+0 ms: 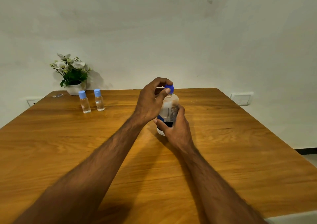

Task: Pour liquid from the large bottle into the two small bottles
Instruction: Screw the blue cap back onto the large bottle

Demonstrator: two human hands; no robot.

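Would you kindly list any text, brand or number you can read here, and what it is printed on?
None is readable.
Large bottle label: small print, too blurred.
Left small bottle: a red mark, illegible.
Right small bottle: no print visible.

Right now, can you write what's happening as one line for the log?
left hand: pinches blue cap | right hand: grips large bottle | two small bottles: capped, upright | pouring: not begun
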